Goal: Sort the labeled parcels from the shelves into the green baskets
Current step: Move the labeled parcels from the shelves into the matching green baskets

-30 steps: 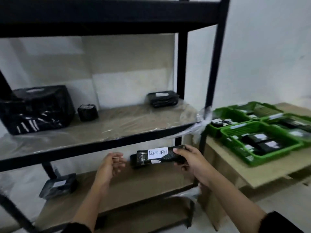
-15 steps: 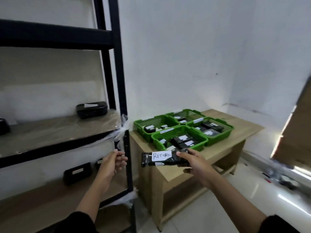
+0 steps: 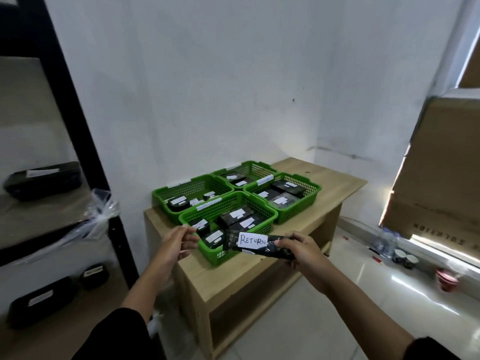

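My right hand (image 3: 298, 249) grips a long black parcel (image 3: 249, 242) with a white label reading RETURN. The parcel hangs over the front right corner of the nearest green basket (image 3: 262, 207), which holds several black labeled parcels. My left hand (image 3: 176, 241) hovers at that basket's front left corner, fingers loosely bent, holding nothing. Three more green baskets stand behind it: one at back left (image 3: 162, 196), one at the far back (image 3: 255, 166), one at the right (image 3: 310, 193). More black parcels lie on the shelves, one on the middle shelf (image 3: 42, 180) and one lower (image 3: 39, 301).
The baskets stand on a low wooden table (image 3: 332, 183) against the white wall. A black metal shelf post (image 3: 85, 141) with torn plastic wrap rises at left. A large cardboard box (image 3: 441, 162) fills the right side. Cups and a bottle sit on the shiny tiled floor (image 3: 350, 294).
The view has swung right from the shelves to the table. My right hand has carried the RETURN parcel from the lower shelf to the nearest basket. My left hand followed alongside.
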{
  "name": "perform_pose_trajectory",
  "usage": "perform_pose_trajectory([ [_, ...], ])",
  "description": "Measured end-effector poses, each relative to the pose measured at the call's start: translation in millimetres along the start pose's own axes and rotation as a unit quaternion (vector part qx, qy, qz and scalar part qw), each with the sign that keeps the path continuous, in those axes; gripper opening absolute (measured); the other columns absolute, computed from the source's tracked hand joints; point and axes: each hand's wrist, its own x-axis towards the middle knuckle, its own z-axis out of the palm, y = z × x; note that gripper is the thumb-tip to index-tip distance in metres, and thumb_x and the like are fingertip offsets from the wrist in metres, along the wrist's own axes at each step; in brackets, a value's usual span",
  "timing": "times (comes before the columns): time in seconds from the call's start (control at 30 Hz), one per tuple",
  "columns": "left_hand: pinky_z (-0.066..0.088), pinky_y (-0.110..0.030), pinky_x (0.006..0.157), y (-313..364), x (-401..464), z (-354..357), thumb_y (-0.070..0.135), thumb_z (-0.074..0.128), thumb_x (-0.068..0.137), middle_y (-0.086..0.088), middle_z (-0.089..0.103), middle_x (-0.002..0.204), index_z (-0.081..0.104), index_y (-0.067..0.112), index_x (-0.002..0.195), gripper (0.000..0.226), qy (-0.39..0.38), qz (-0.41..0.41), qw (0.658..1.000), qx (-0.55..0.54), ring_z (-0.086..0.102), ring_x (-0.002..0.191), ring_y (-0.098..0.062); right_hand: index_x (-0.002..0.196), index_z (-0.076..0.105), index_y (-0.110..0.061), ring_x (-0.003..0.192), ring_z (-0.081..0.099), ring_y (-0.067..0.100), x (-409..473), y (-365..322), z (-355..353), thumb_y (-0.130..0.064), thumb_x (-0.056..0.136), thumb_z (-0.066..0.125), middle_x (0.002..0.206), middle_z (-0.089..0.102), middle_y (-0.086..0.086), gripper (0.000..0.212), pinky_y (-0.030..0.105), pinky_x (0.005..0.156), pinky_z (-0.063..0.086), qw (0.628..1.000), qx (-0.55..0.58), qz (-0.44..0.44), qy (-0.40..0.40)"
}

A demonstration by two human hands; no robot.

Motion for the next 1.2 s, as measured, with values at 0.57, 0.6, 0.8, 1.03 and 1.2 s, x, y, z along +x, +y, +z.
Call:
perform_pose_trajectory([
  [0.57,0.036,-0.024,0.056,-24,244,117,0.02,0.039,0.1,-0.008,0.066,0.083,0.06,0.011,0.09,0.025,0.056,-0.078,0.995,0.031,0.058,0.066,-0.016,0.079,0.058,-0.013,0.08,0.062,0.027,304,-14,-71,-0.012,0.081,0.071,0.091,0.067,0.018,0.013,0.035,0.066,0.045,0.996,-0.035,0.034,-0.07],
  [0.6,0.037,-0.024,0.056,-26,254,117,0.02,0.039,0.1,-0.008,0.066,0.084,0.061,0.011,0.091,0.025,0.065,-0.082,0.994,0.034,0.058,0.067,-0.017,0.079,0.06,-0.014,0.081,0.063,0.027,320,-12,-70,-0.014,0.081,0.072,0.093,0.069,0.018,0.012,0.035,0.067,0.045,0.996,-0.034,0.04,-0.075],
  [0.8,0.038,-0.026,0.057,-24,321,105,0.019,0.04,0.098,-0.009,0.065,0.083,0.061,0.008,0.094,0.024,0.174,-0.097,0.98,0.013,0.058,0.066,-0.018,0.084,0.062,-0.009,0.078,0.062,0.024,427,-30,-54,-0.019,0.082,0.071,0.088,0.066,0.013,0.014,0.033,0.063,0.051,0.982,-0.073,0.047,-0.17],
  [1.03,0.04,-0.025,0.057,-21,359,91,0.015,0.041,0.098,-0.006,0.063,0.078,0.059,0.012,0.088,0.021,0.307,-0.07,0.949,-0.002,0.056,0.065,-0.017,0.089,0.064,-0.008,0.07,0.06,0.017,536,-59,-19,-0.019,0.08,0.073,0.079,0.064,0.006,0.017,0.028,0.064,0.049,0.959,-0.108,0.038,-0.26],
  [1.2,0.043,-0.028,0.061,-34,373,54,0.013,0.046,0.096,-0.008,0.063,0.077,0.061,0.009,0.087,0.017,0.412,-0.051,0.91,0.01,0.057,0.065,-0.018,0.084,0.063,-0.013,0.074,0.06,0.017,583,-48,32,-0.021,0.079,0.075,0.083,0.066,0.006,0.015,0.026,0.057,0.047,0.952,-0.116,0.053,-0.279],
])
